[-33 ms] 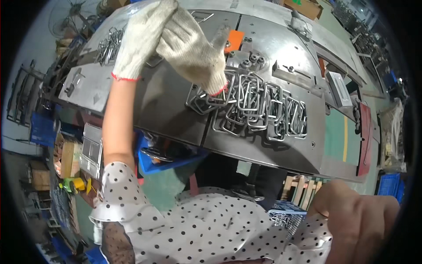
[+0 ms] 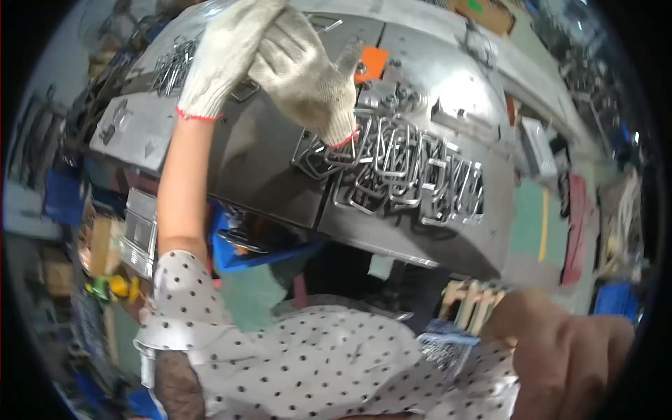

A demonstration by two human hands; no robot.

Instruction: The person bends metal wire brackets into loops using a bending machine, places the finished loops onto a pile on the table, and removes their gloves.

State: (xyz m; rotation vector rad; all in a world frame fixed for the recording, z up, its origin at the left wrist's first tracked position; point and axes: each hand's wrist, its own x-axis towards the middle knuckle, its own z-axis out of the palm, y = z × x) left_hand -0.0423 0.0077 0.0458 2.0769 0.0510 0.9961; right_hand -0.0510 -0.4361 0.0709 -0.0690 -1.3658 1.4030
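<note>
My left hand, in a white knitted glove with a red-edged cuff, reaches over the metal worktable. It is closed on a second knitted glove, which hangs empty with its soiled thumb sticking up. That glove's cuff touches or overhangs a heap of rectangular bent-wire metal loops. My right hand is bare and looms large and blurred at the lower right, close to the camera. Its fingers are bent together; their tips, and anything between them, are out of sight.
Another pile of bent-wire pieces lies at the table's far left. Bolted blocks and an orange piece stand behind the loops. Below the front edge is a blue bin with metal parts. A blue basket sits near my right side.
The whole view has shifted very slightly and blurred. My left hand still grips the empty glove, and my right hand stays at the lower right.
</note>
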